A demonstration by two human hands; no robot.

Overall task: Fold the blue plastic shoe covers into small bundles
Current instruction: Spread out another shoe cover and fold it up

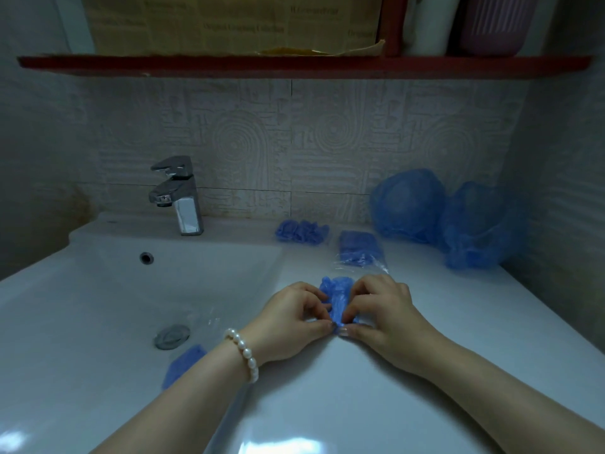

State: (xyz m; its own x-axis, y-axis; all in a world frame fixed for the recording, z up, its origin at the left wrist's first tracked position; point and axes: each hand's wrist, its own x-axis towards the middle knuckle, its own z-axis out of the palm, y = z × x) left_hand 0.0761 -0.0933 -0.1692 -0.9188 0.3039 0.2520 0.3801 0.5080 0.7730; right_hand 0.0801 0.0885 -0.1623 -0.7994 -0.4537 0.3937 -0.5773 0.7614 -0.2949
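Note:
A crumpled blue plastic shoe cover (pixel 337 294) lies on the white counter (pixel 491 316) right of the basin. My left hand (pixel 291 322) and my right hand (pixel 381 312) both pinch it from either side, thumbs meeting at its near end. Farther back lie a small folded blue bundle (pixel 301 231) and a clear bag of blue covers (pixel 360 253). Two puffed-up open blue covers (pixel 407 204) (pixel 478 224) stand at the back right against the wall. Another blue piece (pixel 181 363) lies inside the basin.
A chrome tap (pixel 178 194) stands at the back of the white sink basin (pixel 98 290), with a drain plug (pixel 172 335) and a scrap of clear plastic (pixel 209 317) inside. A red shelf (pixel 294 65) runs overhead on the tiled wall.

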